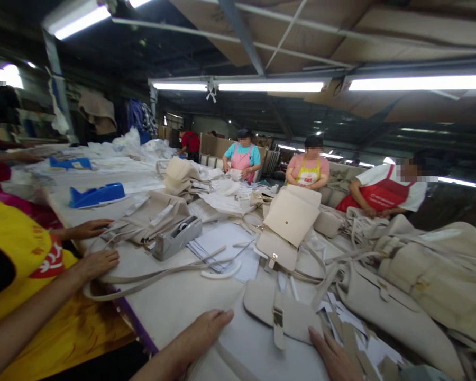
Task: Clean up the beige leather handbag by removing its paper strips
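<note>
A beige handbag flap (262,309) lies in front of me, with a metal buckle and a short strap at its middle. My left hand (204,330) rests low on the near side, apart from the flap's left edge, thumb and fingers stretched out. At the flap's lower right corner, my right hand (333,352) touches the edge with extended fingers. Part of that hand is cut off by the frame's bottom. Just behind stands another beige handbag (291,214) with its flap raised, and white paper sheets (222,241) lie to its left.
A grey tape dispenser (178,238) and blue dispensers (97,194) stand on the table. At left, a co-worker in a yellow apron (19,254) rests both hands by a long strap (154,275). Beige bags (396,312) pile up on the right. Several co-workers stand across the table.
</note>
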Demonstrator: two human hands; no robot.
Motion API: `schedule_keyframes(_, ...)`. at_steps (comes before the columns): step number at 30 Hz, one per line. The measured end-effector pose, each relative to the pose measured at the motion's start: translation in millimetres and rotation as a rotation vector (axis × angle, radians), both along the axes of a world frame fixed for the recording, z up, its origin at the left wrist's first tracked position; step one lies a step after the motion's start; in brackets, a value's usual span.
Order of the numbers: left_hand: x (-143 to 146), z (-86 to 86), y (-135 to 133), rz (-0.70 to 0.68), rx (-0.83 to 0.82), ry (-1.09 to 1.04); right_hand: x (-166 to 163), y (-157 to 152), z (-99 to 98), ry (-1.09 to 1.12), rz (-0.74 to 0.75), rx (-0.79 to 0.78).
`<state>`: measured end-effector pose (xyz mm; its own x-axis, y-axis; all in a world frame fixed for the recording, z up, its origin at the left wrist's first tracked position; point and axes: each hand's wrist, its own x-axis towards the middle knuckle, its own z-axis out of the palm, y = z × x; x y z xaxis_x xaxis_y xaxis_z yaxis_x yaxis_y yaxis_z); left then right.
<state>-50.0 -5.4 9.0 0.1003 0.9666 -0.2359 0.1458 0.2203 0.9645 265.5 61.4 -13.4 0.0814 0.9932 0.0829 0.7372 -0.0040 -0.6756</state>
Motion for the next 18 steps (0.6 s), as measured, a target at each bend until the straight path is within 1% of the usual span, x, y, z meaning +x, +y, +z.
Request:
schedule_keyframes(1, 0, -3.2, 1, -0.023, -0.011, -0.041, -1, -1, -2.5, 0.038, 0.003, 0.006)
schedule_keyframes(3, 1, -9.6, 3, -0.045, -0.021, -0.124, -3, -1, 0.4, 0.099, 0.007, -0.051)
schedule_keyframes(5, 3, -10.6, 2, -0.048, 0.0, -0.226, -3, 0, 14.5, 0.13, 0.015, -0.125)
schedule_keyframes(7, 5, -2.1, -2, -0.046, 0.083, -0.309, -3, -2, 37.1, 0.141, 0.0, -0.139)
schedule_keyframes(9, 6, 14.5, -6, -0.05, 0.216, -0.329, -4, -7, 62.9, 0.22, -0.041, -0.07)
schedule_keyframes(10, 5, 23.8, -6, -0.04, 0.309, -0.287, -6, -10, 74.9, 0.295, -0.047, -0.007)
schedule_keyframes(12, 0, 38.6, -3, 0.024, 0.555, -0.087, -11, -18, 92.0, 0.444, 0.007, 0.166)
schedule_keyframes(13, -3, 42.1, 2, 0.075, 0.693, 0.051, -14, -22, 95.0, 0.471, 0.044, 0.266)
schedule_keyframes(14, -8, 42.0, 7, 0.133, 0.827, 0.193, -16, -24, 93.4, 0.448, 0.063, 0.368)
schedule_keyframes(15, -12, 38.0, 13, 0.185, 0.937, 0.326, -19, -26, 86.8, 0.395, 0.068, 0.453)
schedule_keyframes(16, -16, 30.2, 19, 0.227, 1.012, 0.435, -21, -27, 75.3, 0.337, 0.06, 0.513)
schedule_keyframes(17, -20, 19.0, 23, 0.257, 1.041, 0.519, -23, -27, 59.8, 0.28, 0.037, 0.546)
schedule_keyframes(18, -24, 5.1, 26, 0.268, 1.03, 0.588, -25, -28, 41.4, 0.279, 0.044, 0.532)
